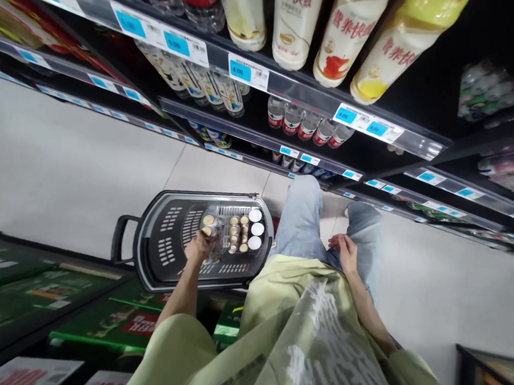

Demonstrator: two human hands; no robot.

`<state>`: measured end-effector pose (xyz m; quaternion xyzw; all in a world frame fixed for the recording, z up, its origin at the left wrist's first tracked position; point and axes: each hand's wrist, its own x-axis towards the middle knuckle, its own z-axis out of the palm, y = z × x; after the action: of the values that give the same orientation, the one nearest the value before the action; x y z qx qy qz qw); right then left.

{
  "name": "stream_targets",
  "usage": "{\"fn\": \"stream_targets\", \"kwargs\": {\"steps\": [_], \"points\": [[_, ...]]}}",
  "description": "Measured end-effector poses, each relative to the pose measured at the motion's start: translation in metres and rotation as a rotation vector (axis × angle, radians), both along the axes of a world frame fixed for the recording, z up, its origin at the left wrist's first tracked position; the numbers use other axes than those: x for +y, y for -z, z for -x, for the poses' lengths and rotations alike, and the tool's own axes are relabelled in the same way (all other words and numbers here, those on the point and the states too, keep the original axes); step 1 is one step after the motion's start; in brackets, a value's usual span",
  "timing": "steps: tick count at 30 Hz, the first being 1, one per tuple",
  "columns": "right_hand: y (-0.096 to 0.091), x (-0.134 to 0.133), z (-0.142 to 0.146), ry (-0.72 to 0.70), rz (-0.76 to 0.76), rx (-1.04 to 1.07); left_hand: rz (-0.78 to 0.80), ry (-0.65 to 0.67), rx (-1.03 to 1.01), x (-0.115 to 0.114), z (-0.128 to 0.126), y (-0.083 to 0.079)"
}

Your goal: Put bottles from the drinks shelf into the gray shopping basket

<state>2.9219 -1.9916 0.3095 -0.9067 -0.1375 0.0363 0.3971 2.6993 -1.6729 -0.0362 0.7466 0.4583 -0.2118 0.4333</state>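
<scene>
Inside a black shopping basket [162, 278] on the left, my left hand [197, 247] is closed on a clear bottle [215, 240] with a cream-coloured cap. Its exact kind is too small to make out. Beside it in the basket are several small containers with cream-coloured caps [239, 233], apparently wrapped in clear film. A column of white round lids [254, 229] lines the basket's right end. My right hand [345, 250] hangs in front of my jeans, its fingers loosely bent and apart, with nothing seen in it.
A shelf edge [299, 95] with price tags crosses above, bearing milky drink bottles [297, 24]. Water bottles [309, 123] stand lower down. Green cartons [104, 321] are stacked at lower left. Pale tiled floor [78, 150] lies around the basket.
</scene>
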Motion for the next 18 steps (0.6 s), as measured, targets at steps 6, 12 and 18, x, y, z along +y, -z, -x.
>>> {"fn": "stream_targets", "kwargs": {"steps": [6, 12, 18], "points": [[0.006, 0.009, 0.010, 0.020, 0.098, -0.021, 0.046, 0.018, -0.065, -0.010, -0.025, 0.032], [0.010, 0.012, 0.029, 0.007, 0.218, -0.064, 0.109, -0.043, -0.020, -0.027, -0.050, 0.056], [0.014, 0.014, 0.034, 0.036, 0.313, -0.074, 0.132, -0.037, -0.044, -0.025, -0.062, 0.073]]}}
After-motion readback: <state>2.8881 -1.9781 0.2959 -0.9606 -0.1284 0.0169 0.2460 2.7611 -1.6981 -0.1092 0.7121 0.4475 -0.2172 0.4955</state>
